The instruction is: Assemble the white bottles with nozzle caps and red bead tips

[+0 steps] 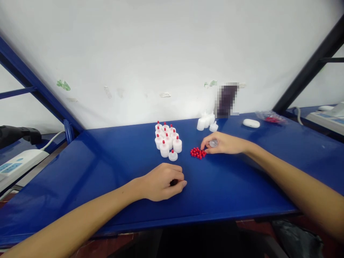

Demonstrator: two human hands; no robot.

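Observation:
My right hand [224, 142] is at the right edge of a cluster of small red caps [198, 153]. Its curled fingers hold a translucent nozzle lid [213, 143] against the palm, and its thumb and forefinger tips touch down by the nearest red caps. My left hand [164, 182] rests on the table nearer to me, fingers curled in to the thumb, with nothing showing in it. Beyond it stand several white bottles [164, 148] with red-tipped nozzles, close together. One loose nozzle lid [173, 155] with a red tip lies in front of them.
Several white bottles or lids [205, 120] without red tips stand near the wall, beside a nozzle lid [214, 126]. Farther right are a white oval case [251, 123] and a clear bag [271, 117] with red pieces. A power strip [18, 165] sits left of the blue table [120, 211].

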